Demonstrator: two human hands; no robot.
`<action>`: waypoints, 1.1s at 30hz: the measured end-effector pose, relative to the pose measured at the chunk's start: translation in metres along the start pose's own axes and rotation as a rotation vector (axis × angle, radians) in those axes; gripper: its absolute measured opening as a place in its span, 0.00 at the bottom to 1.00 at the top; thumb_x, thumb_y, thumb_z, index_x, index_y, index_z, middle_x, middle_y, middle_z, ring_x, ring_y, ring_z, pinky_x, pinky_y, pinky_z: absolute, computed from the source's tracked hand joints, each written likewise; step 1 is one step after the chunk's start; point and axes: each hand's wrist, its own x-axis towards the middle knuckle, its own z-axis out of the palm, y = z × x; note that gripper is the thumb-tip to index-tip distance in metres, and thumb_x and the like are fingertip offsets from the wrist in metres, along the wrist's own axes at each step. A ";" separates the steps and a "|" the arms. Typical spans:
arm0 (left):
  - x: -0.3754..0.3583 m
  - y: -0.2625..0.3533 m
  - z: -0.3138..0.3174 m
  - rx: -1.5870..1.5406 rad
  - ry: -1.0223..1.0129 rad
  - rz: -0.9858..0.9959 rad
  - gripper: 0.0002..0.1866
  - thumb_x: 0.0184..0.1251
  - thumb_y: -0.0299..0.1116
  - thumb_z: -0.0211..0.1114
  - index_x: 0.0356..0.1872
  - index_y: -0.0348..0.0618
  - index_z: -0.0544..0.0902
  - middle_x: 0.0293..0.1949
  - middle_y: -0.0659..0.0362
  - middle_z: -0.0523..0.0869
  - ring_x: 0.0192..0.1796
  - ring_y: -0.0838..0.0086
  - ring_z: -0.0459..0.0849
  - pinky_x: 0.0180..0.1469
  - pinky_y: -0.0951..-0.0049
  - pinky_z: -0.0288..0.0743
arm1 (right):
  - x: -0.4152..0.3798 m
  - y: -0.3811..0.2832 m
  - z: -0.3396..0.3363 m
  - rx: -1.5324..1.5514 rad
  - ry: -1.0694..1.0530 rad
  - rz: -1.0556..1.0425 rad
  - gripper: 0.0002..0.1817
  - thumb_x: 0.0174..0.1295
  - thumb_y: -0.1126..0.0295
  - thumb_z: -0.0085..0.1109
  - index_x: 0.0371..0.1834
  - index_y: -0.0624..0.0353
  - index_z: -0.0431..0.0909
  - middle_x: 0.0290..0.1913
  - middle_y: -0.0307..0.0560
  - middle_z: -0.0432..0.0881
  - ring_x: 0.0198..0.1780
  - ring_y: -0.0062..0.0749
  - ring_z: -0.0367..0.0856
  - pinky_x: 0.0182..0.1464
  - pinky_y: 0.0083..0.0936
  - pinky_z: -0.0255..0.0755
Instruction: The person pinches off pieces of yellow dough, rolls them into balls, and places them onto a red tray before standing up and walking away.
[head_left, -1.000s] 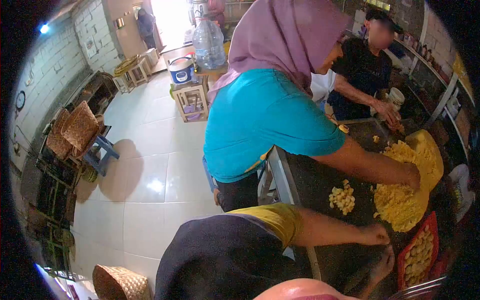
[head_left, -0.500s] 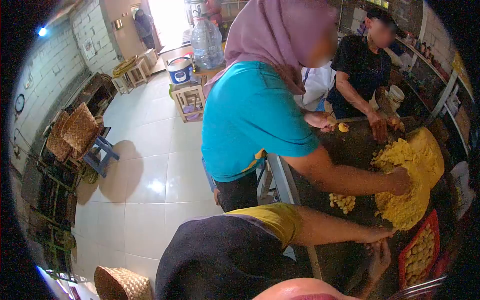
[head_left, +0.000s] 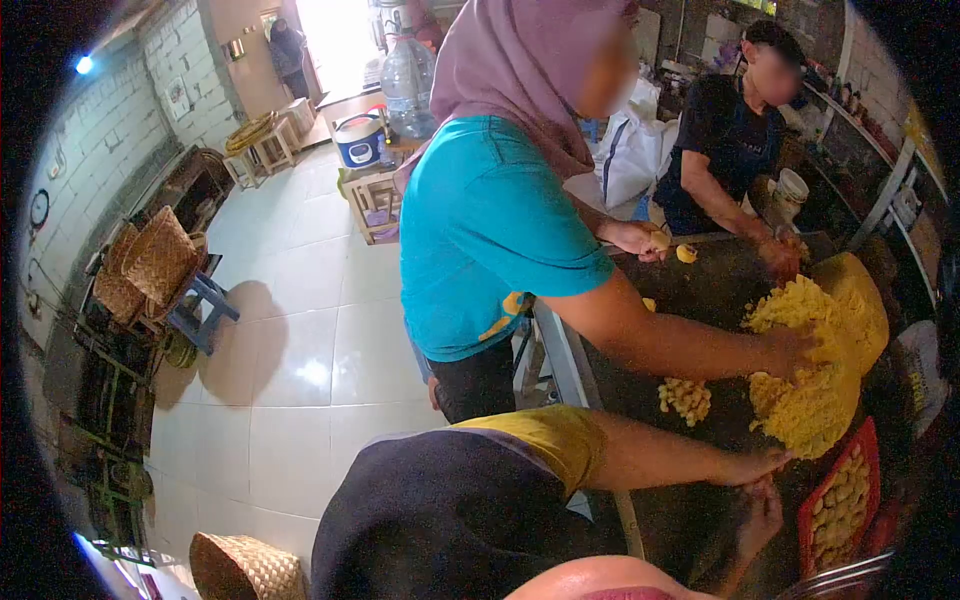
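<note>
My left hand (head_left: 752, 466) reaches out from a yellow sleeve over the dark table (head_left: 700, 300). Just below it, my right hand (head_left: 762, 520) has its fingertips against the left hand's. Whether anything lies between the two palms is hidden. A red tray (head_left: 872, 452) with several small dough balls sits right beside them. A big mound of yellow dough (head_left: 815, 400) lies beyond, with a small pile of dough balls (head_left: 685, 398) to its left.
A person in a teal shirt (head_left: 480, 220) leans over the table with a hand (head_left: 790, 352) in the dough. A person in black (head_left: 720, 140) works at the far end. Woven baskets (head_left: 150, 260), stools (head_left: 380, 200) and a water jug (head_left: 405, 80) stand on the tiled floor.
My two hands have come together from slightly apart. The teal-shirted person has straightened a little, the hand still in the dough mound. The person in black shifted hands along the far table edge.
</note>
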 end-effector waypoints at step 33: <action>-0.046 -0.012 0.037 1.396 -0.573 0.480 0.32 0.63 0.42 0.50 0.64 0.38 0.51 0.66 0.43 0.47 0.68 0.54 0.47 0.65 0.52 0.46 | -0.009 0.006 -0.092 -0.779 0.396 -0.729 0.23 0.56 0.61 0.59 0.51 0.60 0.68 0.27 0.44 0.79 0.22 0.29 0.71 0.27 0.26 0.68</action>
